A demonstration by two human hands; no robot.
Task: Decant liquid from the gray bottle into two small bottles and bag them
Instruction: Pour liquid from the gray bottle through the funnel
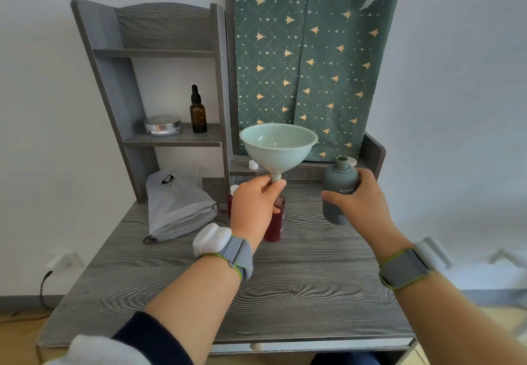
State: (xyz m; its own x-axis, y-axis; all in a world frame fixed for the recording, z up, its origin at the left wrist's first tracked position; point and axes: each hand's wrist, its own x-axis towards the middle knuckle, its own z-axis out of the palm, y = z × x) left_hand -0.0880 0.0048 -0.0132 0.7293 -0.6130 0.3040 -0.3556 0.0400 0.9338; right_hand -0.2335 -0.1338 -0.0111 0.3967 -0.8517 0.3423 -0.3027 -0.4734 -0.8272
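Forearms reach in over the desk (285,285), a grey wristband (228,249) on each. The left hand (256,205) pinches the funnel (278,143) by its spout, thumb and fingers curled round the stem, right over the mouth of a small red bottle (276,219) standing on the desk. The right hand (359,198) wraps the gray bottle (339,182), which is upright and uncapped, to the right of the funnel (on the desk or just off it, I cannot tell). So this looks like the moment before a pour. Next up: lift the gray bottle, bring its neck over the funnel bowl, tip slowly, and keep the spout seated. A second small bottle (232,193) peeks out behind the left hand, and the drawstring bag (178,202) lies at the left for later.
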